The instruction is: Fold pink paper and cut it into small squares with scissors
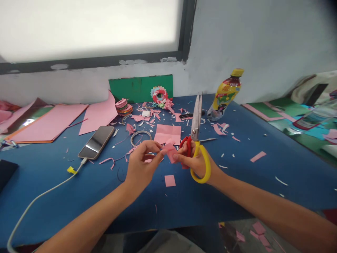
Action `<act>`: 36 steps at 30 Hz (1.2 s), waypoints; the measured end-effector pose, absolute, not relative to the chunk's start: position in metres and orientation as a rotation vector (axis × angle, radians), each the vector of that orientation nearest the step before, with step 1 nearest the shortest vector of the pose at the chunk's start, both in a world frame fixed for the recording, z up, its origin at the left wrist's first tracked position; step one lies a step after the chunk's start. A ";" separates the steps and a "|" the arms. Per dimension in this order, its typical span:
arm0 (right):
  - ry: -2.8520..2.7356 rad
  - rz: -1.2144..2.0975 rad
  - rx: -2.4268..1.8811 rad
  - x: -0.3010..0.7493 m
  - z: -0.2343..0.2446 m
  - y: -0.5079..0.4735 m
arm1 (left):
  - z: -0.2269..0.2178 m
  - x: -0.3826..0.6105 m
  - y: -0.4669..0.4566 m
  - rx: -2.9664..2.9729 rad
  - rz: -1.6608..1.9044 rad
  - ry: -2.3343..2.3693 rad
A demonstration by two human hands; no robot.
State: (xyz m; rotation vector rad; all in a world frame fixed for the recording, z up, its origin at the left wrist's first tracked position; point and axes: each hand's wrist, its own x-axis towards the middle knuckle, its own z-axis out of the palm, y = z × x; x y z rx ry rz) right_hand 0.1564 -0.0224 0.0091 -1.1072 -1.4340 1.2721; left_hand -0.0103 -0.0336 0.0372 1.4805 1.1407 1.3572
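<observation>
Between both hands, above the blue table, is a small piece of pink paper (171, 152). My left hand (145, 160) pinches its left edge between thumb and fingertips. My right hand (196, 161) grips the paper's right side with thumb and finger, while scissors (196, 126) with one red and one yellow handle hang on the same hand, blades pointing up and nearly together. Below the hands lies a small pink square (170, 180). Just behind them rests a larger creased pink sheet (172, 131), partly covered by the held piece.
A phone (97, 142) on a white cable (47, 189) lies at left, near pink sheets (50, 123). Toward the wall stand a paper ring (159, 95), a green board (131, 88) and a tilted drink bottle (226, 93). Paper scraps litter the table (250, 175).
</observation>
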 end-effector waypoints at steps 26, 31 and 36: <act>-1.307 1.468 -1.033 0.152 0.008 -0.027 | 0.031 -0.007 -0.029 0.826 0.951 0.956; -1.263 1.444 -1.057 0.151 0.007 -0.025 | 0.036 -0.010 -0.028 0.778 1.019 0.916; -1.256 1.397 -1.033 0.149 0.007 -0.023 | 0.038 -0.012 -0.027 0.795 1.024 0.943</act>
